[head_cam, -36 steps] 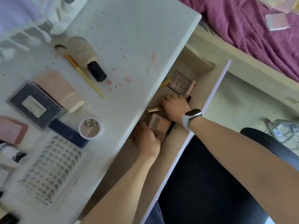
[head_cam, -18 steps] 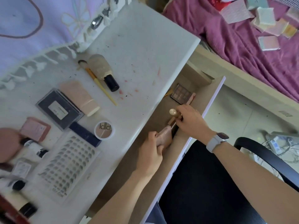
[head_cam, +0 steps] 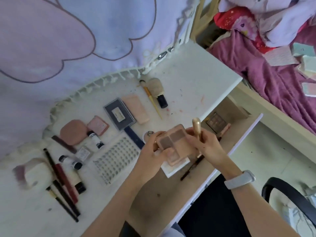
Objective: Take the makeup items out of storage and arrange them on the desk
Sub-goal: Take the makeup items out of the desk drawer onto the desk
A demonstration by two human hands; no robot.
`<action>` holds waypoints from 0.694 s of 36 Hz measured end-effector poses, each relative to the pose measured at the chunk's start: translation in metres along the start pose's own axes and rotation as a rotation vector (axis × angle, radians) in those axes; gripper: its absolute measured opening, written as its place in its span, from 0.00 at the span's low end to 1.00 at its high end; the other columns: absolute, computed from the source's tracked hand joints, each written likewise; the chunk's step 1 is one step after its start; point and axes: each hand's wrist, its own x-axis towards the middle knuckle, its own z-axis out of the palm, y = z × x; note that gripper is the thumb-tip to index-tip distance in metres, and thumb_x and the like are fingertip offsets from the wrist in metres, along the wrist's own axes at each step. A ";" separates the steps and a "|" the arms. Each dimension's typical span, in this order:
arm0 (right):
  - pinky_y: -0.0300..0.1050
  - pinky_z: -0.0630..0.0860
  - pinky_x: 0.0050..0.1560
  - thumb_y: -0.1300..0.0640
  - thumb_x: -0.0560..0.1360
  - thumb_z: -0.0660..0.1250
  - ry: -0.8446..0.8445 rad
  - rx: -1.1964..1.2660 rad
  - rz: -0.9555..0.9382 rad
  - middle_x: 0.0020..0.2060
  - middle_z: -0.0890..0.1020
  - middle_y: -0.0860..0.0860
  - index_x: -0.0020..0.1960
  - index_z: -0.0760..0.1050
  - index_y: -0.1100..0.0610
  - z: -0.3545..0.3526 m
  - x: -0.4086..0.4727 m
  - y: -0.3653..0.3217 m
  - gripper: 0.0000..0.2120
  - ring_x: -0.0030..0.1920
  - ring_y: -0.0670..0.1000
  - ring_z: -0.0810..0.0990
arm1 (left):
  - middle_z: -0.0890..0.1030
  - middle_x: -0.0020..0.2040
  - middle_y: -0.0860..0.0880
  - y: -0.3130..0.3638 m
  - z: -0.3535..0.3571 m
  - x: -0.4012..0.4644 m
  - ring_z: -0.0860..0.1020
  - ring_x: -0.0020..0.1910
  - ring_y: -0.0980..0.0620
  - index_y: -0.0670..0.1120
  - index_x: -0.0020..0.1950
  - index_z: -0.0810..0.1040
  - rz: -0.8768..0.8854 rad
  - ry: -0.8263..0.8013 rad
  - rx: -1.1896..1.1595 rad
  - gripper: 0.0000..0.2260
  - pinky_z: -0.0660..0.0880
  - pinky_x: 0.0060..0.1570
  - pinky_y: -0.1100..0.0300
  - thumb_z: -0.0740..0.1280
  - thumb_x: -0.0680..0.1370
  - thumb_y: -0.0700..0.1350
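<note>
My left hand grips a pink contour palette by its left edge, lifted above the desk's front edge. My right hand is curled round a gold tube that points up, and its fingers also touch the palette's right side. Below them the wooden drawer stands pulled out. An eyeshadow palette, a pink stick and a dark pencil lie inside it. Several makeup items are laid out on the white desk.
On the desk lie a lash tray, a dark case, a pink tube, brushes, small bottles, compacts and pencils. A black chair is at lower right, a bed with purple cover at right.
Both hands rose out of the drawer, the left with the pink palette, the right with the gold tube. They now hold them together over the desk edge. The view swung up and left.
</note>
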 end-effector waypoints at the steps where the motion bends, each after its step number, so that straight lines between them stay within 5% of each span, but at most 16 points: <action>1: 0.38 0.73 0.42 0.54 0.75 0.67 -0.033 -0.033 -0.002 0.40 0.80 0.50 0.50 0.78 0.50 0.009 0.005 -0.005 0.04 0.40 0.46 0.78 | 0.79 0.52 0.57 0.002 -0.009 -0.003 0.78 0.49 0.63 0.59 0.57 0.71 -0.004 0.039 -0.008 0.19 0.74 0.45 0.70 0.71 0.68 0.52; 4: 0.35 0.70 0.34 0.54 0.76 0.66 -0.125 -0.085 0.008 0.35 0.76 0.52 0.51 0.77 0.58 0.042 0.018 -0.022 0.09 0.32 0.44 0.73 | 0.81 0.52 0.57 0.003 -0.040 -0.018 0.79 0.49 0.63 0.59 0.58 0.73 -0.030 0.203 -0.076 0.18 0.75 0.42 0.70 0.71 0.73 0.42; 7: 0.34 0.67 0.27 0.56 0.76 0.66 -0.209 -0.021 0.013 0.30 0.72 0.53 0.50 0.76 0.62 0.085 0.027 -0.036 0.09 0.25 0.44 0.69 | 0.82 0.53 0.57 0.002 -0.073 -0.042 0.79 0.53 0.56 0.59 0.59 0.75 -0.055 0.370 -0.118 0.17 0.76 0.44 0.62 0.71 0.73 0.45; 11: 0.34 0.68 0.26 0.57 0.76 0.66 -0.294 0.046 0.041 0.33 0.75 0.53 0.51 0.76 0.64 0.153 0.029 -0.051 0.10 0.27 0.43 0.72 | 0.81 0.57 0.45 -0.005 -0.119 -0.078 0.80 0.55 0.44 0.47 0.65 0.73 -0.072 0.484 -0.443 0.23 0.78 0.52 0.50 0.70 0.71 0.47; 17: 0.38 0.67 0.27 0.56 0.76 0.67 -0.361 0.062 0.055 0.33 0.74 0.56 0.47 0.75 0.65 0.244 0.016 -0.060 0.11 0.30 0.48 0.71 | 0.82 0.51 0.42 -0.038 -0.179 -0.142 0.81 0.45 0.44 0.44 0.61 0.74 -0.087 0.752 -0.746 0.15 0.79 0.36 0.54 0.66 0.74 0.38; 19: 0.36 0.65 0.24 0.57 0.76 0.66 -0.318 0.033 0.037 0.32 0.71 0.57 0.45 0.73 0.69 0.267 0.011 -0.060 0.13 0.26 0.47 0.68 | 0.80 0.52 0.42 -0.054 -0.197 -0.161 0.80 0.46 0.47 0.41 0.60 0.73 -0.107 0.927 -0.720 0.11 0.79 0.38 0.57 0.64 0.77 0.36; 25: 0.43 0.63 0.29 0.57 0.77 0.63 -0.323 -0.184 -0.007 0.30 0.66 0.54 0.35 0.63 0.56 0.342 0.006 -0.063 0.14 0.30 0.51 0.66 | 0.80 0.49 0.42 -0.105 -0.252 -0.212 0.78 0.45 0.47 0.40 0.57 0.77 -0.229 1.266 -0.461 0.11 0.75 0.44 0.52 0.69 0.75 0.39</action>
